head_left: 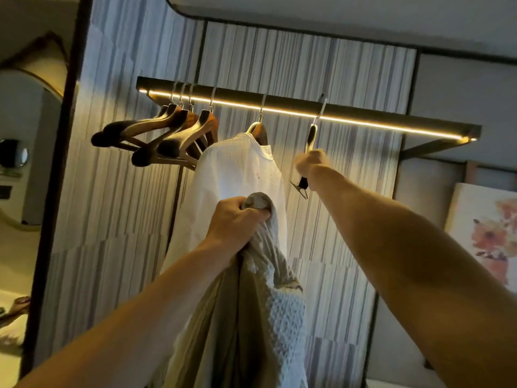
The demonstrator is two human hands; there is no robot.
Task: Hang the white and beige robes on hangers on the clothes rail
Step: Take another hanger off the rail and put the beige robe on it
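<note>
Left hand: my left hand (237, 219) is raised in front of me, fingers (251, 212) clenched around a bunched fold of the beige robe (251, 317).
Beige robe: it hangs down from my left fist in long folds, a waffle-textured panel showing on its right side; it is on no hanger and overlaps the lower part of the white robe from this angle.
Right hand: my right hand (312, 163) reaches up to the rail, fingers closed around the body of a hanger (312, 137) whose metal hook is over the rail; a clip of that hanger pokes out below my fist.
White robe: the white robe (237, 175) is already on a wooden hanger (258, 130), hooked on the clothes rail (307, 107) near its middle, collar at the top, cloth falling straight down.
Clothes rail: a dark bar with a lit strip along its underside, fixed across a striped wall panel (307, 65).
Spare hangers: a cluster of empty wooden hangers (167, 133) crowds the left end of the rail, just left of the white robe.
Held hanger's place: on the rail just to the right of the white robe, apart from it.
Surroundings: a mirror (25, 152) at the far left edge, a floral picture (486, 236) at the right edge.
</note>
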